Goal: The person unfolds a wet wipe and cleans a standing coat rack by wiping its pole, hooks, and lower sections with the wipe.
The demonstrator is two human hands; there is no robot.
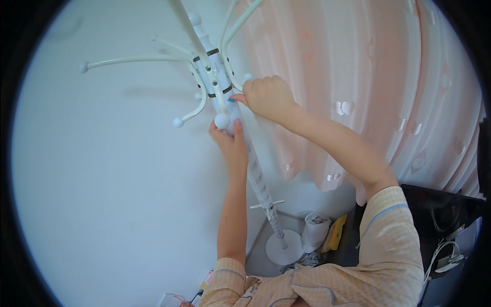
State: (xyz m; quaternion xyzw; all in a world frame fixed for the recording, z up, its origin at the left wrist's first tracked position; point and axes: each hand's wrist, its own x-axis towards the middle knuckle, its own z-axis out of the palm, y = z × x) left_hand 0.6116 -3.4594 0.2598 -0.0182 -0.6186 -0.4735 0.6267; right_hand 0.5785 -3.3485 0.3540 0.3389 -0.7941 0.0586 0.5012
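Note:
A white coat rack with curved hooks and ball ends leans across the view, its top toward me. Just below the hook collar, which has two dark rings, my left hand is closed around the pole, fingers and thumb on either side. Beside a hook's lower end, my right hand is curled into a fist. Its thumb reaches left to the pole, near a patch of fine lines. Whatever the right fingers hold is hidden by the hand. A ball end hangs right above the left fingers.
A pale pink curtain hangs at the right, near the right forearm. The rack's round base stands on the floor beside a white roll-like bundle and a yellow packet. A dark screen and white cables are at the lower right.

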